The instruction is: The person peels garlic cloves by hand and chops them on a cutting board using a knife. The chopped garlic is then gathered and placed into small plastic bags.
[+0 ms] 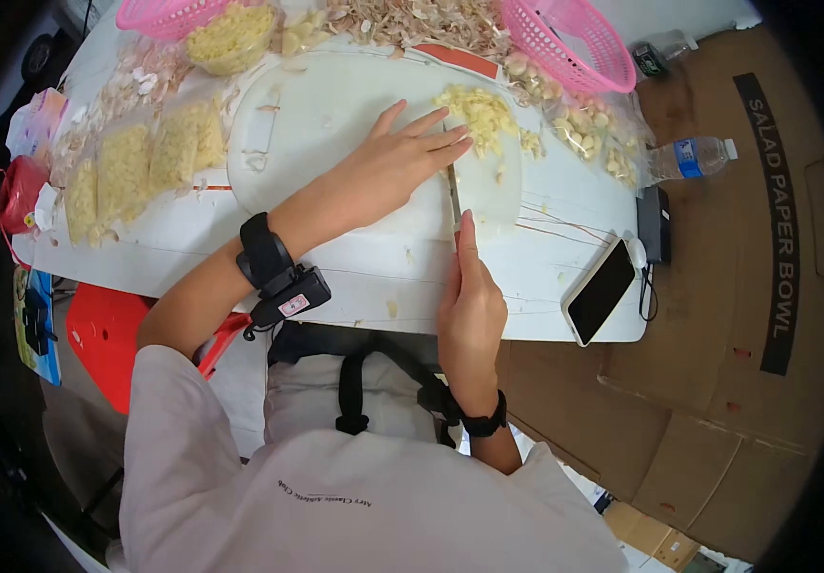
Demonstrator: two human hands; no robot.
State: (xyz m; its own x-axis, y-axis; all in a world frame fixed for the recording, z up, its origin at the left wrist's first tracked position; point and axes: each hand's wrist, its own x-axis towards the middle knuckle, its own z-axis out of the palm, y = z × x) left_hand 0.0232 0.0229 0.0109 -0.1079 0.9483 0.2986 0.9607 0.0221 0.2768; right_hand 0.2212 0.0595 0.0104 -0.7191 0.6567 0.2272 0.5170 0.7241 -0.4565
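My right hand (472,296) is closed round the handle of a knife (454,196), whose blade points away from me over the round white cutting board (335,100). Across the blade's far part stretches my left hand (395,158), fingers spread, fingertips at the blade and beside the chopped garlic (481,116). The garlic lies in a loose heap on the board's right side, with a few bits scattered closer to me. The far end of the blade is hidden under my left fingers.
Bags of chopped garlic (125,164) lie at left, behind them a tub of chopped garlic (230,40). Garlic skins (412,21) cover the table's back. At right are a pink basket (579,67), bagged cloves (584,129), a water bottle (694,158) and a phone (600,291).
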